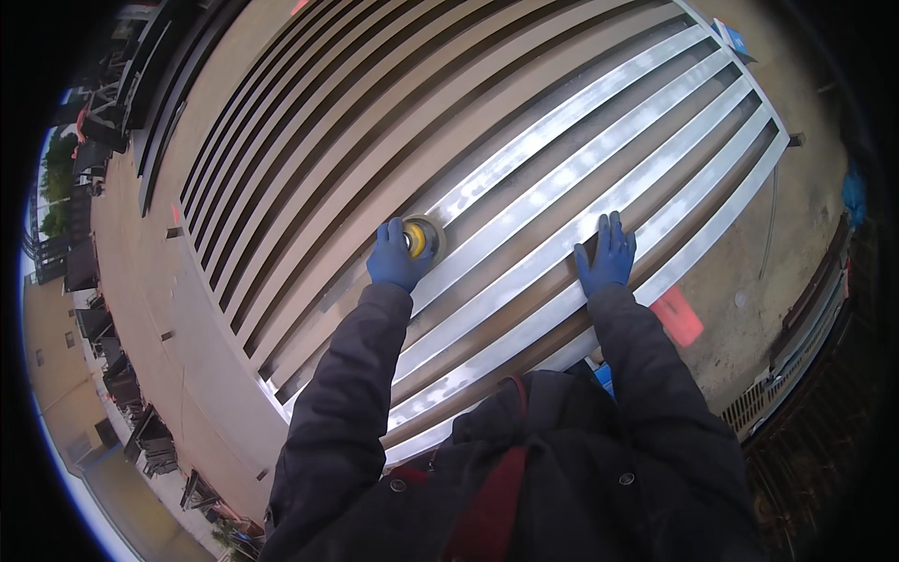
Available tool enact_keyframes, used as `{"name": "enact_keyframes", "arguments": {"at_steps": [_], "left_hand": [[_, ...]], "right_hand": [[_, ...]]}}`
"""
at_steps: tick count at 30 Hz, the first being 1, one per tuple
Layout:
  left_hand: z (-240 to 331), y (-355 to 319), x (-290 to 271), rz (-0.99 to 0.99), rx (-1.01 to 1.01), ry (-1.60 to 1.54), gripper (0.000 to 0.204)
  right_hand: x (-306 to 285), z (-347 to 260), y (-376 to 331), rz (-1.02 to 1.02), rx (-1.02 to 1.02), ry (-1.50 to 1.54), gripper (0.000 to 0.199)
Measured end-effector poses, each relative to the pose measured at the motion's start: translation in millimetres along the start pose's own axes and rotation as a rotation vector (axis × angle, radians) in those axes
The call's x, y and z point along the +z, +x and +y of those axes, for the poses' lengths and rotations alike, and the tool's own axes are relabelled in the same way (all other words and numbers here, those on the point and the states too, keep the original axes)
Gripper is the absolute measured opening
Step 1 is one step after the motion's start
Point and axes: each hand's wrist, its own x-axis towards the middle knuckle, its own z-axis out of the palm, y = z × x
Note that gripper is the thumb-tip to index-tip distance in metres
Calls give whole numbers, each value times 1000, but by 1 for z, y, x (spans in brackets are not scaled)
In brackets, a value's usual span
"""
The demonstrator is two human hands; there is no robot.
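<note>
My left hand [393,259], in a blue glove, is curled round a round yellow-centred disc tool [431,238] with a grey rim. The tool sits against the slatted metal panel [524,145], where the brown finish meets shiny silver metal. Its exact kind does not show clearly. Farther right, my right hand [611,255], gloved in blue too, lies on a silver slat with its fingers stretched out. Between its thumb and forefinger shows a dark patch; I cannot tell whether that is an object or shadow. Slats on the left are brown, those on the right silver.
A red-orange piece [676,317] lies beside my right forearm, under the panel's near edge. Blue items show by the far right corner [732,41] and below my right arm [604,377]. Dark metal lengths [161,140] stand at the far left. A slotted grate [749,403] lies on the right.
</note>
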Motion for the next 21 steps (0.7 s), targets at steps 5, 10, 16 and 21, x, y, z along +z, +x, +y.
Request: {"name": "enact_keyframes", "arguments": {"at_steps": [5, 10, 16, 21], "left_hand": [[2, 1, -5, 37, -15, -38, 79], [8, 6, -8, 50, -21, -122, 80], [11, 17, 9, 76, -66, -344, 72], [-3, -23, -7, -102, -429, -1561, 50]], "right_hand": [[-1, -2, 7, -95, 75, -17, 83], [10, -5, 27, -7, 79, -8, 82], [25, 1, 25, 68, 64, 51, 79], [3, -16, 33, 87, 114, 140, 73]]}}
